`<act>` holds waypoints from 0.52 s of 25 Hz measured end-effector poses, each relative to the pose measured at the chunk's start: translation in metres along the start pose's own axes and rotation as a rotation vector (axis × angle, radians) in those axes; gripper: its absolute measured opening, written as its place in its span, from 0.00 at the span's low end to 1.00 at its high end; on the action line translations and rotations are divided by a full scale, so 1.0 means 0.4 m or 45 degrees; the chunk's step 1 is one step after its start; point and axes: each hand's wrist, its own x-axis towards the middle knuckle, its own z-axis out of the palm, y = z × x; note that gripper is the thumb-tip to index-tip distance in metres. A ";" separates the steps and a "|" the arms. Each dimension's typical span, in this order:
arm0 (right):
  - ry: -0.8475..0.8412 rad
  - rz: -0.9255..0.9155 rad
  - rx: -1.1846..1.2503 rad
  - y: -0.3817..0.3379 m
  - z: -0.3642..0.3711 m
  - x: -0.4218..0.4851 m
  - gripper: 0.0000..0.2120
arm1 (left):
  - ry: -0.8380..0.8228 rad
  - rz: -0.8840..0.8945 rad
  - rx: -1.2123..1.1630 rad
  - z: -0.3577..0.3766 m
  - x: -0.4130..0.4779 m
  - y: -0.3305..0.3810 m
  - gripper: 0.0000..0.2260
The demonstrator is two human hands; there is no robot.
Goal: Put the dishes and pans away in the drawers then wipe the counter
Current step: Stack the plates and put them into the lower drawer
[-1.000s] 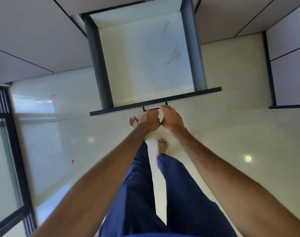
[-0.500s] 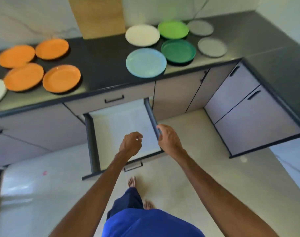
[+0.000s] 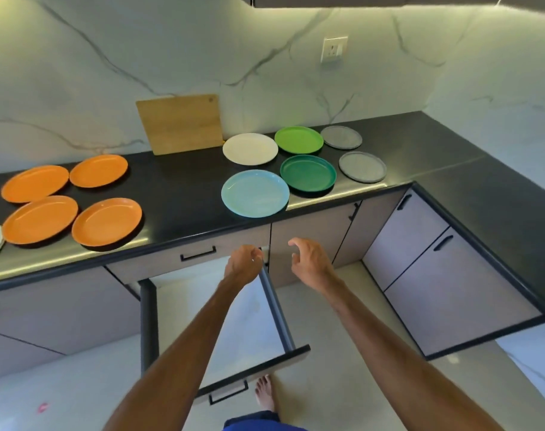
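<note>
Left hand [image 3: 244, 265]: being held loosely curled, nothing gripped.
Right hand [image 3: 311, 262]: being held spread, empty.
Blue plate [image 3: 255, 193]: being left near the counter [image 3: 177, 194] edge, above the open drawer [image 3: 277, 309].
Handling: probably light, stiff and slick, so the rim is being favoured for a pinch.

Home kitchen, dark countertop [image 3: 184, 194], marble backsplash [image 3: 140, 57], cabinet drawers [image 3: 215, 321], plates [image 3: 255, 193] laid out
</note>
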 end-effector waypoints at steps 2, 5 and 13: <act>-0.044 -0.010 -0.021 0.007 -0.013 0.058 0.18 | -0.001 -0.040 -0.043 -0.001 0.053 0.016 0.08; -0.095 -0.069 -0.058 0.015 -0.026 0.152 0.18 | 0.002 -0.047 -0.047 -0.005 0.131 0.030 0.09; -0.182 -0.079 -0.048 0.074 -0.022 0.335 0.16 | 0.018 -0.197 -0.057 0.001 0.253 0.063 0.09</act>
